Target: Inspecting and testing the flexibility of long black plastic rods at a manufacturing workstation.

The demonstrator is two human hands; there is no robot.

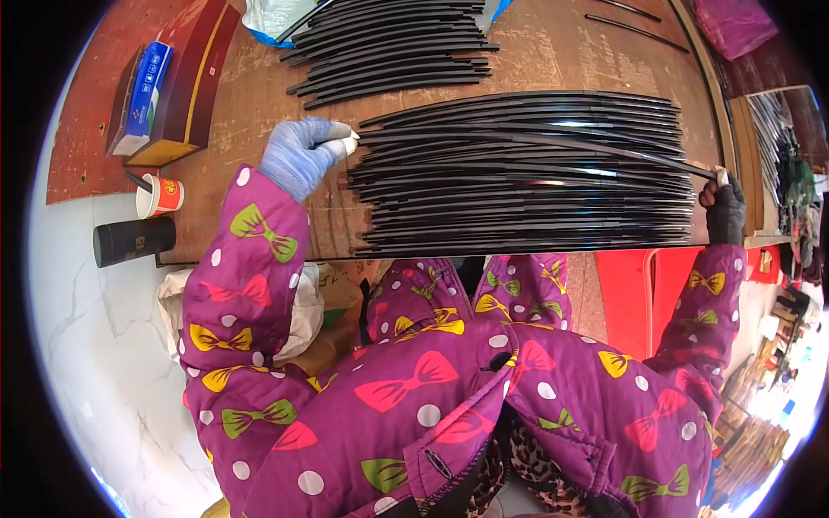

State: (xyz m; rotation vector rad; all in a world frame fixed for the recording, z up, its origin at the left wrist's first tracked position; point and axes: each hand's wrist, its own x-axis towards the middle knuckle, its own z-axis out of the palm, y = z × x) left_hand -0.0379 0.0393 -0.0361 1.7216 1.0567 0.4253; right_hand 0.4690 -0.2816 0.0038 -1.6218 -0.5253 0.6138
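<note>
A long thin black rod is stretched between my two hands, above a wide row of similar black rods lying side by side on the wooden table. At its left end, my left hand, in a light blue glove with white fingertips, pinches the tip between thumb and fingers. My right hand, in a dark glove with a pale fingertip, is closed round the right end near the table's right edge. The held rod bows slightly and crosses over the others.
Farther back lies a second bundle of black rods, beside a white and blue bag. Two loose rods rest at the far right. On the left are a dark red box, a blue packet, a paper cup and a black case.
</note>
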